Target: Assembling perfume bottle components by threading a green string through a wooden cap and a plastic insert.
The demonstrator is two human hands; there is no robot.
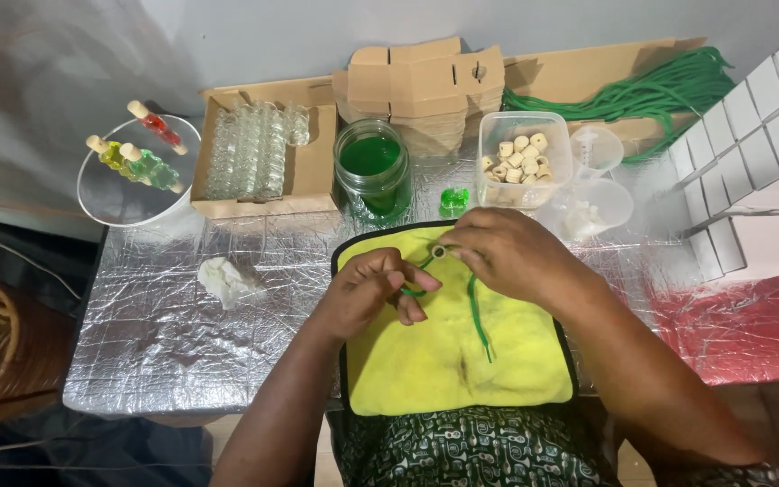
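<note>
Both hands meet over the far edge of the yellow cloth (448,361). The right hand (507,252) pinches a small bead (440,252). The left hand (367,293), just nearer, grips the green cord (478,316), whose loose end trails toward the person.

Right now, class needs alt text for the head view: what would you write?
Two hands, left hand and right hand, thread a green cord through a small bead over a yellow cloth; a jar of green liquid stands behind.
</note>
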